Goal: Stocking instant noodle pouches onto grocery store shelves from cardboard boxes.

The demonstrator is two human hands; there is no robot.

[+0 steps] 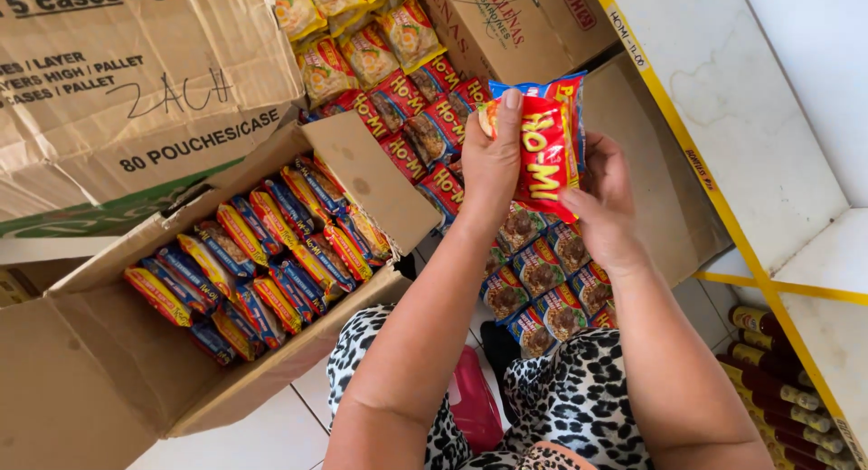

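Both my hands hold a small stack of red and blue noodle packets [545, 145] upright above the floor. My left hand [489, 167] grips the stack's left side, thumb up along its front. My right hand [604, 203] clasps the right side and lower edge. An open cardboard box [108, 361] at the left holds several rows of the same packets [258, 253] standing on edge. More packets are stacked in rows on the floor ahead: red ones [425, 131], yellow ones [366, 36] farther back, and brown-pictured ones [542, 289] just below my hands.
Large printed cardboard cartons [117, 90] stand behind the open box, another carton [515, 23] at the top. A white shelf unit with yellow edging [723, 117] is on the right, with bottles [778, 380] lying below it. Spotted-print clothing [570, 398] and a pink object [475, 398] are near my lap.
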